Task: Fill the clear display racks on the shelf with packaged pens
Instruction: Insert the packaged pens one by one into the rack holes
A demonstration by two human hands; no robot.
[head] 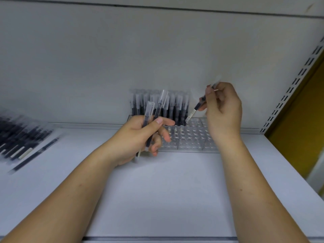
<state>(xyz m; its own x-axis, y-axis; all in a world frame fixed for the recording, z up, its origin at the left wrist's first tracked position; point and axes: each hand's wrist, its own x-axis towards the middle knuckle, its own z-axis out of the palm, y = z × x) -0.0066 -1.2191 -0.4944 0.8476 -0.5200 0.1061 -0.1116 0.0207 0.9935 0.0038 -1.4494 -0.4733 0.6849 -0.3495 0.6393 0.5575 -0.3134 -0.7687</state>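
Your left hand (140,137) curls round two dark pens in clear sleeves (149,118), at the left end of the clear plastic rack (191,139) on the white shelf (175,181). Your right hand (222,109) pinches a third sleeved pen (198,106), tilted, its lower tip just above the rack beside the upright pens (175,107).

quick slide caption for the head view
Right hand holds a packaged pen tilted over the clear rack; left hand grips spare pens.
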